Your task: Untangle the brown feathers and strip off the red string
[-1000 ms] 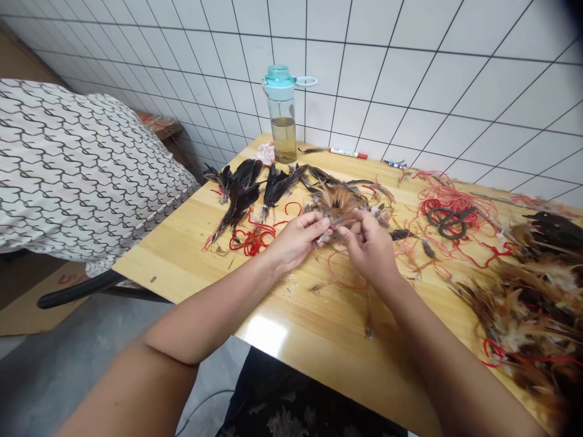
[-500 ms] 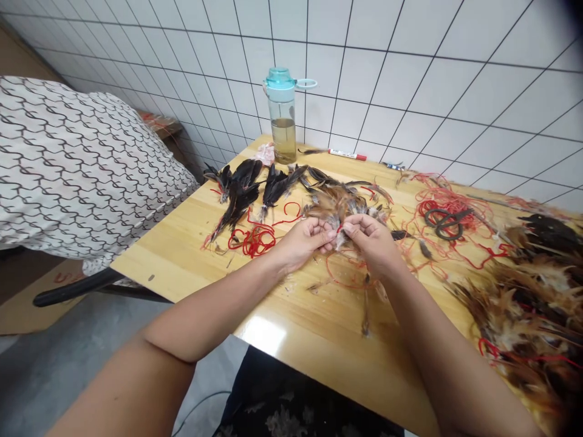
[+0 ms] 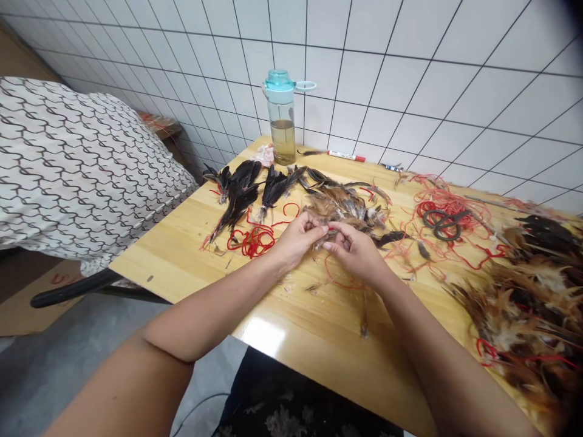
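Note:
My left hand (image 3: 304, 238) is closed, thumb and fingers pinched on the near end of a bunch of brown feathers (image 3: 334, 203) at the middle of the table. Its fingertips meet those of my right hand (image 3: 350, 244), which is curled with thumb and forefinger at the same spot; what it grips is hidden or too small to name. A coil of red cord (image 3: 255, 241) lies left of my left hand. Black feather bunches (image 3: 239, 197) rest farther back on the left. Dark scissors (image 3: 444, 224) lie on tangled pink-red string (image 3: 437, 197) to the right.
A bottle (image 3: 283, 121) with a teal lid stands at the back by the tiled wall, beside a red-and-white marker (image 3: 346, 156). A large feather pile (image 3: 532, 303) covers the table's right side. Patterned cloth (image 3: 91, 170) hangs beyond the left edge.
My right hand has moved left and its fingers now meet my left hand's. The red cord that showed between the fingertips is no longer visible there.

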The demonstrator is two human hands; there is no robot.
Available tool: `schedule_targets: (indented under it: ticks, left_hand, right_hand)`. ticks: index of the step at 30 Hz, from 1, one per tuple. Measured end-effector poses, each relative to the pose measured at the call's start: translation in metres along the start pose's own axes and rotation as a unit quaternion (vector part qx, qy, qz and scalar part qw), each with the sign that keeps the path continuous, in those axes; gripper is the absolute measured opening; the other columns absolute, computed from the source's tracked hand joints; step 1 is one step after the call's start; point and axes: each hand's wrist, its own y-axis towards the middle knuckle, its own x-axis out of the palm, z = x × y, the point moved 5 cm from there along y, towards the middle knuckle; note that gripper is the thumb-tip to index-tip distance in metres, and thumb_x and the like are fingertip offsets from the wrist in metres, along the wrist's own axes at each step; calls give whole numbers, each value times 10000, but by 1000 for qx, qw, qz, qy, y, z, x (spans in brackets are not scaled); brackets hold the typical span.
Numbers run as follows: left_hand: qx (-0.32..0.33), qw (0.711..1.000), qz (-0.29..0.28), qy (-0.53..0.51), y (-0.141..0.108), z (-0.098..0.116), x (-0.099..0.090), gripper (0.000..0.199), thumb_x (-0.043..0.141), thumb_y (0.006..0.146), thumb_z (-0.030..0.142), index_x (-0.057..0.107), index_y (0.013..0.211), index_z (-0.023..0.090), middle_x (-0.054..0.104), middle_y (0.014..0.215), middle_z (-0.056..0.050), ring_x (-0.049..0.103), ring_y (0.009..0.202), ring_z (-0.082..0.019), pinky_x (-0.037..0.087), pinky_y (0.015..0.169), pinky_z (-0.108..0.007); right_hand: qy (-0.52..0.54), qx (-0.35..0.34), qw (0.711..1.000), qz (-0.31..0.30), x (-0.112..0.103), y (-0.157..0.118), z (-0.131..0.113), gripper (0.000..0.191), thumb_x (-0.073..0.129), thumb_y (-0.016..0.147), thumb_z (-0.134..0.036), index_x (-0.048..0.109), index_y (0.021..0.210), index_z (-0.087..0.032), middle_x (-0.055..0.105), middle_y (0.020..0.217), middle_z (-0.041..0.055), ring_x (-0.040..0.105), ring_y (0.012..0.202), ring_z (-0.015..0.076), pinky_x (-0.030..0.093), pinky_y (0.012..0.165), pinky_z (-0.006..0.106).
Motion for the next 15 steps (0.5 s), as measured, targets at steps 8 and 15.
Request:
schedule_targets:
  ticks: [8, 15]
  left_hand:
    - [154, 926, -20, 345, -8, 19, 5, 119, 599, 786, 218, 503, 846, 182, 541, 783, 25, 479, 693, -93, 382, 661, -223]
    - [164, 915, -79, 360, -14, 20, 15, 189, 602, 788, 216, 501, 946, 193, 583, 843, 12, 533, 744, -106, 422, 703, -229]
  right_hand:
    - [193, 55, 979, 18, -6, 3, 13, 354, 679, 710, -499, 634, 821, -166, 626, 725, 20, 574, 673, 153, 461, 651, 299]
    - [250, 87, 959, 96, -15, 4, 26, 367, 718, 666, -524, 620, 727, -175, 623, 654, 11, 567, 608, 151, 480, 638, 323]
